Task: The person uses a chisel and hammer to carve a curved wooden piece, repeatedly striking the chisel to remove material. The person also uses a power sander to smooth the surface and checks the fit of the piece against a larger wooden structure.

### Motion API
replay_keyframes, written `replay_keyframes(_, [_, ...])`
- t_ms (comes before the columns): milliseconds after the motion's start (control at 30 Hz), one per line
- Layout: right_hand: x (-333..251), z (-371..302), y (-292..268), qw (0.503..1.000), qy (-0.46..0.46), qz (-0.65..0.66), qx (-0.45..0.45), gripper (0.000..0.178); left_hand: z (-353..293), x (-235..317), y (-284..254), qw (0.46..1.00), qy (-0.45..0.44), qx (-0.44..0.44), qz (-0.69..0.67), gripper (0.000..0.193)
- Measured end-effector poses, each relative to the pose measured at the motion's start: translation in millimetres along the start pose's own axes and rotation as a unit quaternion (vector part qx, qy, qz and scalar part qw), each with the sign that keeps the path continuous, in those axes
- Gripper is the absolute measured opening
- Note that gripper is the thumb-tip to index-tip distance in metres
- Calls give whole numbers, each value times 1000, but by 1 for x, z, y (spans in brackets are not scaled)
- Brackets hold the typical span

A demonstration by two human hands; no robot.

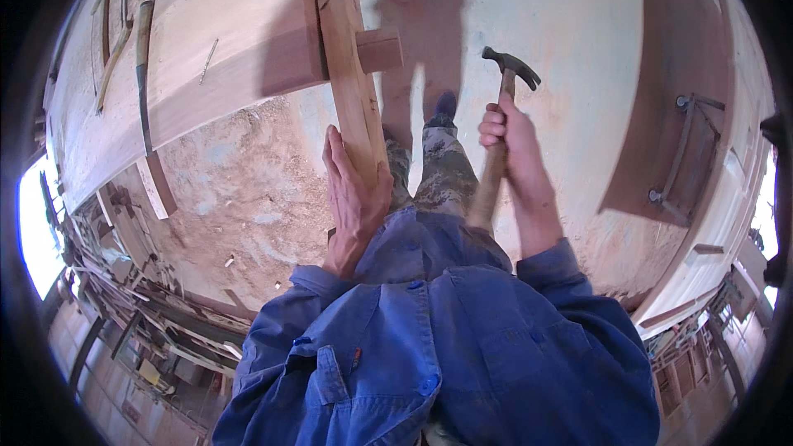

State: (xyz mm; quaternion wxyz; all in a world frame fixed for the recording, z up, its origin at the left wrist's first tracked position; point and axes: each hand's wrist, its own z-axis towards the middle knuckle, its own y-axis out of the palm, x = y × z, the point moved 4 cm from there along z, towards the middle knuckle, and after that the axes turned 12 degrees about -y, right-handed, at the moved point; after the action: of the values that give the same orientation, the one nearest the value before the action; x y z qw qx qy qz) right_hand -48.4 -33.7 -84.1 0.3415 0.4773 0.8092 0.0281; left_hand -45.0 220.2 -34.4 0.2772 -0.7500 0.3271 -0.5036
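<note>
My left hand (pixel 357 198) is closed round the near end of a squared wooden beam (pixel 340 58), thumb on its right side and fingers on its left. A short wooden block (pixel 380 50) juts out from the beam's right face. To the right, my right hand (pixel 514 136) grips a claw hammer (pixel 510 66) by its wooden handle. The hammer's dark head points up and away from me, apart from the beam. Where the beam's far end rests lies beyond the upper edge of the picture.
A broad pale wooden surface (pixel 223 8) adjoins the beam on the left. On it lie a long tool with a dark shaft (pixel 144 66) and a thin pencil-like rod (pixel 209 61). Sawdust (pixel 239 173) covers the floor below. At right stands a wheeled metal frame (pixel 686 149).
</note>
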Motion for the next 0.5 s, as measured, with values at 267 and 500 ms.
replay_keyframes(267, [58, -44, 57, 965, 109, -145, -188, 34, -2, -5, 0, 999, 29, 11, 12, 89])
replay_keyframes(500, [49, -35, 18, 990, -116, -61, 49, 34, -2, -2, -5, 999, 45, 7, -16, 88])
